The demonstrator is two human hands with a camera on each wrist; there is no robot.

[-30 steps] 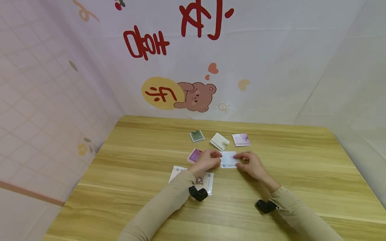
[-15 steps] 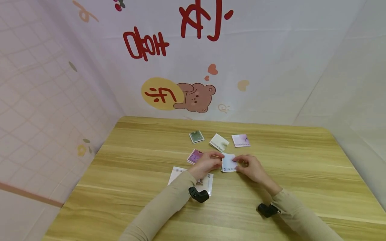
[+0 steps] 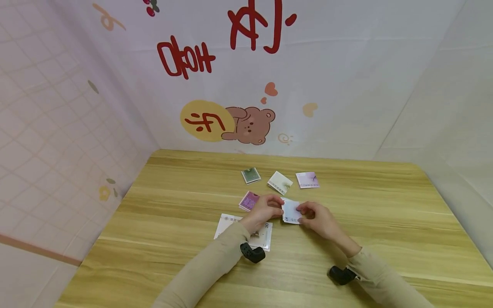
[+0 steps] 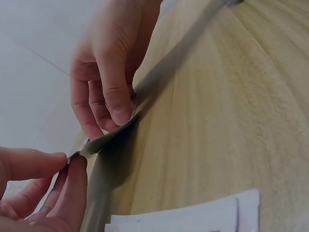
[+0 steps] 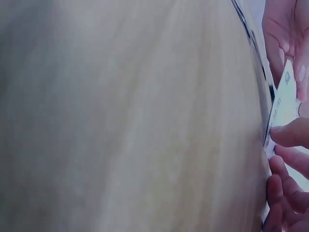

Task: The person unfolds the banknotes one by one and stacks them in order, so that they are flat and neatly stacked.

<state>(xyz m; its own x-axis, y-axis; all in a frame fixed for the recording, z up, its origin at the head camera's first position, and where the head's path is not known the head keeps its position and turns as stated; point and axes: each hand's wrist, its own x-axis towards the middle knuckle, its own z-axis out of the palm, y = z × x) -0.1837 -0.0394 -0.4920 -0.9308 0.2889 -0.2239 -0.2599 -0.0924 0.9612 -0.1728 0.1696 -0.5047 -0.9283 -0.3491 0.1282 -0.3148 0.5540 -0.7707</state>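
A folded, pale blue-white banknote is held between both hands above the wooden table. My left hand pinches its left edge between thumb and fingers. On the opposite side, my right hand pinches the right edge. Seen edge-on in the left wrist view, the banknote looks dark and slightly bent, tilted off the tabletop. The right wrist view catches only a sliver of the banknote at its right border. Beneath my left wrist lie flat, pale banknotes, partly covered by the sleeve.
Behind the hands lie a green folded banknote, a pale folded one and a light purple folded one. A magenta folded banknote sits beside my left hand. A printed cloth wall borders the table at the back.
Both hands have drawn the folded banknote slightly toward the person and it now sits a little more tilted. The other banknotes have stayed in place.
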